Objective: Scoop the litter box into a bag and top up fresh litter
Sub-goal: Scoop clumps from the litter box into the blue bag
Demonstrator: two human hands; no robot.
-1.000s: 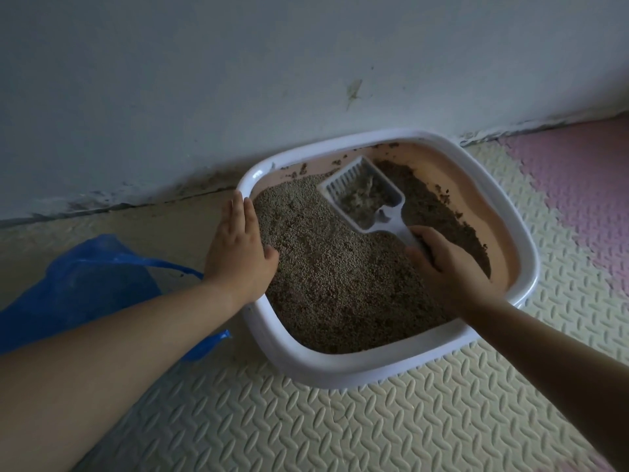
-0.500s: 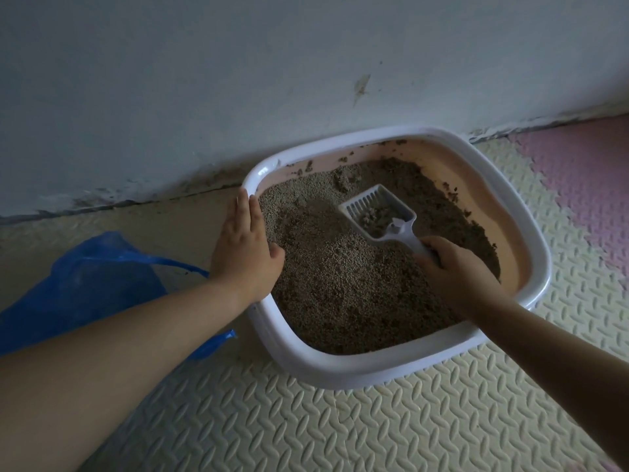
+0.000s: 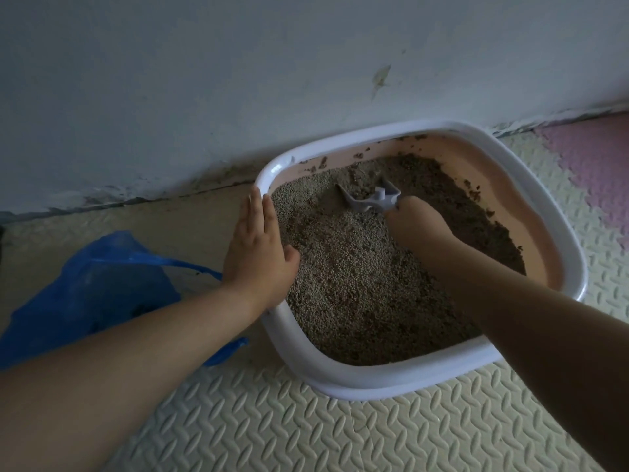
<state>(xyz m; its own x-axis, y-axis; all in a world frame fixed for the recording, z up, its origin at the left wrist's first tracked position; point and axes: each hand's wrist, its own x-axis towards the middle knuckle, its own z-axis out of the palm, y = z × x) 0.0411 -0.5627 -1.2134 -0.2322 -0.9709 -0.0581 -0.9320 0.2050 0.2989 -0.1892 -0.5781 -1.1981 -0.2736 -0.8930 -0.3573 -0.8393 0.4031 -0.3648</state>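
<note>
Our left hand (image 3: 258,257) lies flat on the left rim of the litter box (image 3: 374,383), fingers straight and pressed together, pointing toward the wall (image 3: 238,80), with the thumb spread over the litter (image 3: 357,284) inside. Our right hand (image 3: 417,221) reaches in from the near right, its fingers curled tight round the handle of the scoop (image 3: 371,199); the handle itself is hidden in the fist. We see the pale scoop head tipped on its side in the far part of the box, its front edge sunk in the litter.

Lighter grains fill the left and near side of the white-rimmed box, while darker, clumpier litter is banked along the far and right side. Beyond that bank the pinkish inner wall shows bare, with a few dark bits stuck to its far side.

A blue plastic bag (image 3: 102,281) lies crumpled on the floor just left of the box, partly covered by our left forearm. We cannot tell whether it touches the box. Box and bag rest on a cream textured foam mat (image 3: 306,430), which meets a pink tile (image 3: 595,165) at the far right, close to the wall.
</note>
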